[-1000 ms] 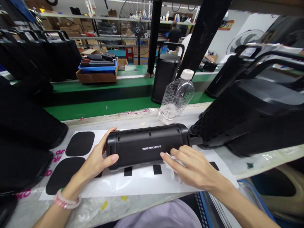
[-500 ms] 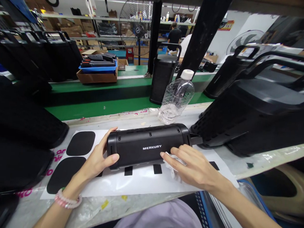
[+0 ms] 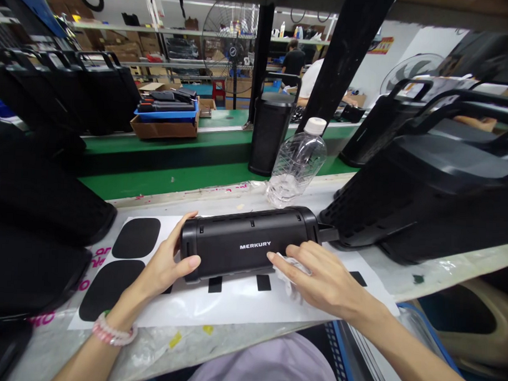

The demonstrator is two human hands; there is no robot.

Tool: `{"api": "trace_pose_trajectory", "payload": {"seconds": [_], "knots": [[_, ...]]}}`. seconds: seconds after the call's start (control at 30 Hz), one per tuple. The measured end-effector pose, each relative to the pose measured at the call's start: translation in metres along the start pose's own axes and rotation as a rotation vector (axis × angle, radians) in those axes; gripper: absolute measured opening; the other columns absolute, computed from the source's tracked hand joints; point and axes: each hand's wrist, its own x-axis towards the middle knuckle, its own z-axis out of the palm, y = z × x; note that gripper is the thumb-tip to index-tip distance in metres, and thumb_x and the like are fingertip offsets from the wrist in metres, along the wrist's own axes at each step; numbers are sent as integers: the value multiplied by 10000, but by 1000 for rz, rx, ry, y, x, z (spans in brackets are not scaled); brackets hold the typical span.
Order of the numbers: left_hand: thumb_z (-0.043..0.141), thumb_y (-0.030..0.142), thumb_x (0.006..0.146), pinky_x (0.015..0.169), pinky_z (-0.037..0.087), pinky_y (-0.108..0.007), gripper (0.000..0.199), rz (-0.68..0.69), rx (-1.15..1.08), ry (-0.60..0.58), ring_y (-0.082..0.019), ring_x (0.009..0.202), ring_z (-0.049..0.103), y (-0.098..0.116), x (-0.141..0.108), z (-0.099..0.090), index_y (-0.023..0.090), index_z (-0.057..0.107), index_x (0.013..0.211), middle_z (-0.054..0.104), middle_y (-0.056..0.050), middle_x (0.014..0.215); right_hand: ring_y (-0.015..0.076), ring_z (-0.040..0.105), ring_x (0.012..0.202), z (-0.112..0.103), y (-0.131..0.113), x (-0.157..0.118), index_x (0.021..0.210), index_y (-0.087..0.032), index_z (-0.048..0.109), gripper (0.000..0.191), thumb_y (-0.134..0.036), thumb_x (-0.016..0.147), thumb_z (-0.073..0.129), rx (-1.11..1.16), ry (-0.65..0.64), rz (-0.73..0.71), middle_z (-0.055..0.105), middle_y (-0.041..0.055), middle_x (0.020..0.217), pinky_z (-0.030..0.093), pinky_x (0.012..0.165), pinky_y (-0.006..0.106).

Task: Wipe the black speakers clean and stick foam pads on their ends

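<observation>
A black speaker (image 3: pixel 222 248) marked MERKURY lies on its side in front of me, its handle pointing right. My left hand (image 3: pixel 170 260) grips its left end, thumb on the near face and fingers behind. Against the face, just below and right of the lettering, rests my right hand (image 3: pixel 317 276), closed on a crumpled white wipe (image 3: pixel 290 278). Under the speaker is a white sheet (image 3: pixel 233 312) printed with black shapes. Behind it stands a clear plastic bottle (image 3: pixel 299 159) with a white cap and a little clear liquid, slightly tilted in view.
Larger black speakers (image 3: pixel 437 191) with handles crowd the right side, and more (image 3: pixel 32 205) stand at left. Beyond the bench runs a green conveyor (image 3: pixel 175 179) carrying a carton (image 3: pixel 164 129) with a blue tray. A dark post (image 3: pixel 346 60) rises behind the bottle. Other people work farther back.
The view has shifted very slightly. Both hands keep their places on the speaker, and the wipe stays in my right hand.
</observation>
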Motion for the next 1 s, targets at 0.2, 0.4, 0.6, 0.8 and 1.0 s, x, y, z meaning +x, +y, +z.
{"api": "trace_pose_trajectory", "payload": {"seconds": [0.2,0.4,0.6,0.8,1.0], "knots": [[685,593,758,1077,393,-349,893,15,-3,-7,-290,1271,519,1,-1,0,252,290,1483,495,-97,1422,174,496,724,1,1,0,1116,-97,634,309,3,879,463,23,3,3,633,101,888,430,652,302],[686,617,747,1077,388,-351,919,13,-9,-3,-296,1269,519,0,-1,0,241,287,1485,497,-105,1422,184,495,762,2,1,-2,1151,-90,628,333,7,873,473,43,-16,7,619,110,921,439,671,307],[589,766,728,1074,393,-381,1010,-23,-71,2,-325,1247,530,0,0,1,209,272,1508,503,-127,1426,182,481,792,5,3,-6,1186,-89,619,365,20,882,451,62,-30,23,587,110,941,437,691,306],[594,731,751,1035,432,-373,967,-28,-103,26,-337,1252,534,0,-1,3,200,303,1504,521,-129,1419,178,485,814,8,2,-9,1213,-93,612,364,6,903,449,94,-8,54,575,110,950,436,698,302],[616,699,753,1089,367,-370,900,32,-81,57,-332,1310,485,-3,0,1,204,373,1465,502,-118,1443,169,484,760,6,-1,-4,1134,-103,643,319,0,907,444,90,25,65,590,102,910,425,658,294]]}}
